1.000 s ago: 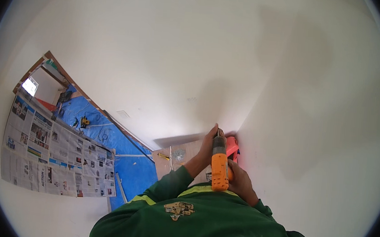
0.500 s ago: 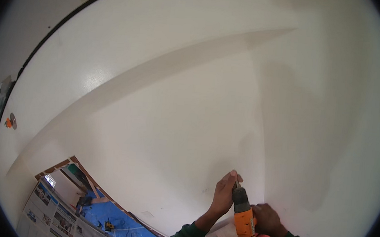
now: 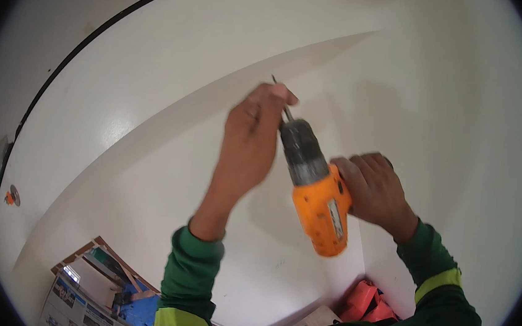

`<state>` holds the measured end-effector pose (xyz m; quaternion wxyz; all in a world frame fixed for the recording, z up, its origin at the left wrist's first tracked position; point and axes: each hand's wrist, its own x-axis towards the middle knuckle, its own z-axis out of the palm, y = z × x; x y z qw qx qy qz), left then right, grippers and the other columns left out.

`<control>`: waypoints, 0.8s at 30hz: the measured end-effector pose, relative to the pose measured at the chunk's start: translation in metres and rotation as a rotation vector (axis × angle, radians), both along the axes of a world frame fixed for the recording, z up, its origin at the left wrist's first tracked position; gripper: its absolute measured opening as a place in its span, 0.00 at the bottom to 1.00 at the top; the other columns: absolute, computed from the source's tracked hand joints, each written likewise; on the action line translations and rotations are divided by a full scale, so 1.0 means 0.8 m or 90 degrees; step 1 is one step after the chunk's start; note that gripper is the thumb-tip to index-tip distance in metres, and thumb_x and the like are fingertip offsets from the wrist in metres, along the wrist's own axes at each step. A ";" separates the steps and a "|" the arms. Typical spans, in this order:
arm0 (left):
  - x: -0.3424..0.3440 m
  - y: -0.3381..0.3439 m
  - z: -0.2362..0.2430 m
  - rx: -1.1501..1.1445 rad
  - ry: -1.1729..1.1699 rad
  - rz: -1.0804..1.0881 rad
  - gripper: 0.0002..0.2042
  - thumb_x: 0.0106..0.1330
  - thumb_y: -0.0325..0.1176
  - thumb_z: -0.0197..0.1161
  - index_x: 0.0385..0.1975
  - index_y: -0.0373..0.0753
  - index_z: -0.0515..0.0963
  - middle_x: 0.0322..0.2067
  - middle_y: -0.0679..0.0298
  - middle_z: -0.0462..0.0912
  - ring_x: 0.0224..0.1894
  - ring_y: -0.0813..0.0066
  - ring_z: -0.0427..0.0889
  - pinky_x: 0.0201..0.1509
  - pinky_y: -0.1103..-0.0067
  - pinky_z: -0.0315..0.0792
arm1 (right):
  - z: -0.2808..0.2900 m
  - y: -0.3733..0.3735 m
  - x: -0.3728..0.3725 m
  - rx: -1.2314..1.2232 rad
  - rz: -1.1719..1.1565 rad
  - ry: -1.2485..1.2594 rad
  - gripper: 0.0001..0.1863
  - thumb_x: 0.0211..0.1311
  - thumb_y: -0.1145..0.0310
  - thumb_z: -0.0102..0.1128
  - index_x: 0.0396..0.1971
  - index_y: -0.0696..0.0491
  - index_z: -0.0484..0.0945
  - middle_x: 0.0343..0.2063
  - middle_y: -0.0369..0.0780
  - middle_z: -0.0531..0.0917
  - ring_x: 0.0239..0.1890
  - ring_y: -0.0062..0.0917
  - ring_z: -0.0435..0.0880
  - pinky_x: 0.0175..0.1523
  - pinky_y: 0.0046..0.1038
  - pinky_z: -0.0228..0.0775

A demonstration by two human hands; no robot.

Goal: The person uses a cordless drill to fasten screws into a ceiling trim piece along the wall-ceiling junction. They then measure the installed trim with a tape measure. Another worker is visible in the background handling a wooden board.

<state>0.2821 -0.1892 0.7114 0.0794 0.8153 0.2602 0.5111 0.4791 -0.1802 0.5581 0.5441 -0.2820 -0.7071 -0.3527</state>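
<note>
My right hand (image 3: pixel 371 185) grips the handle of an orange and black cordless drill (image 3: pixel 322 212), which points up and away from me. My left hand (image 3: pixel 255 125) is raised left of the chuck, fingertips pinched round the thin metal bit (image 3: pixel 288 112) or a fastener on it; I cannot tell which. The bit's dark tip shows just beyond those fingers, against the white surface (image 3: pixel 201 133) overhead. Whether it touches that surface I cannot tell.
A dark strip (image 3: pixel 98 36) curves along the upper left, near a round fixture with orange parts (image 3: pixel 15 194). Low down are a wood-edged opening (image 3: pixel 80 246), newspaper sheets (image 3: pixel 80 315), blue sheeting (image 3: pixel 143 308) and a red object (image 3: pixel 357 302) in the corner beside a board (image 3: pixel 315 320).
Both hands and the drill have risen from low near my body to high in front of me. My view has tilted upward, bringing the dark strip and round fixture into sight.
</note>
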 end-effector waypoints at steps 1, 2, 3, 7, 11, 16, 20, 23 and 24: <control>0.001 0.005 0.016 0.018 0.014 0.020 0.18 0.84 0.42 0.53 0.39 0.33 0.81 0.28 0.68 0.75 0.33 0.80 0.70 0.41 0.79 0.70 | 0.013 0.007 0.001 0.004 -0.002 -0.004 0.28 0.56 0.63 0.78 0.54 0.53 0.75 0.32 0.37 0.83 0.35 0.31 0.86 0.46 0.34 0.75; 0.003 0.011 0.033 0.034 0.028 0.032 0.18 0.83 0.42 0.53 0.39 0.32 0.82 0.28 0.68 0.75 0.33 0.79 0.70 0.41 0.79 0.70 | 0.027 0.014 0.004 0.012 -0.006 -0.009 0.28 0.56 0.62 0.79 0.54 0.53 0.75 0.33 0.38 0.83 0.35 0.31 0.86 0.46 0.33 0.75; 0.004 0.018 0.049 0.049 0.038 0.048 0.18 0.82 0.41 0.54 0.39 0.32 0.82 0.28 0.68 0.76 0.32 0.79 0.70 0.41 0.78 0.70 | 0.041 0.021 0.006 0.012 -0.022 -0.015 0.29 0.56 0.62 0.79 0.54 0.54 0.75 0.34 0.38 0.84 0.36 0.31 0.87 0.46 0.33 0.75; 0.003 0.036 0.107 0.091 0.057 0.101 0.20 0.82 0.46 0.53 0.43 0.36 0.85 0.26 0.73 0.70 0.27 0.85 0.65 0.31 0.82 0.61 | 0.095 0.043 0.009 0.040 -0.107 -0.033 0.32 0.52 0.61 0.82 0.54 0.55 0.75 0.37 0.40 0.85 0.38 0.31 0.88 0.45 0.31 0.76; -0.008 0.038 0.150 0.128 0.017 0.153 0.21 0.82 0.50 0.52 0.47 0.38 0.85 0.29 0.73 0.71 0.27 0.87 0.67 0.28 0.84 0.59 | 0.159 0.063 -0.001 0.092 -0.134 -0.066 0.33 0.52 0.57 0.84 0.51 0.56 0.75 0.37 0.42 0.86 0.37 0.32 0.89 0.45 0.32 0.79; -0.039 0.039 0.204 0.204 -0.003 0.233 0.23 0.81 0.49 0.52 0.46 0.34 0.86 0.27 0.69 0.74 0.27 0.81 0.65 0.35 0.80 0.64 | 0.231 0.082 -0.023 0.090 -0.125 -0.107 0.29 0.55 0.55 0.83 0.48 0.55 0.75 0.36 0.40 0.86 0.35 0.32 0.90 0.47 0.32 0.80; -0.071 0.041 0.237 0.244 0.001 0.281 0.25 0.81 0.50 0.51 0.49 0.34 0.86 0.28 0.69 0.74 0.28 0.81 0.66 0.36 0.80 0.65 | 0.271 0.089 -0.047 0.103 -0.157 -0.127 0.27 0.59 0.54 0.80 0.48 0.53 0.76 0.36 0.40 0.87 0.38 0.30 0.90 0.47 0.33 0.80; -0.081 0.041 0.250 0.255 0.006 0.268 0.25 0.81 0.50 0.51 0.50 0.34 0.87 0.28 0.69 0.72 0.29 0.81 0.65 0.36 0.80 0.65 | 0.286 0.096 -0.058 0.129 -0.151 -0.120 0.26 0.61 0.52 0.79 0.49 0.53 0.77 0.36 0.39 0.87 0.41 0.30 0.91 0.48 0.34 0.80; -0.083 0.041 0.252 0.259 0.011 0.261 0.25 0.81 0.50 0.51 0.50 0.34 0.87 0.27 0.70 0.72 0.28 0.81 0.65 0.36 0.80 0.64 | 0.289 0.098 -0.059 0.135 -0.147 -0.119 0.27 0.61 0.52 0.78 0.49 0.53 0.77 0.36 0.39 0.87 0.41 0.31 0.91 0.49 0.33 0.80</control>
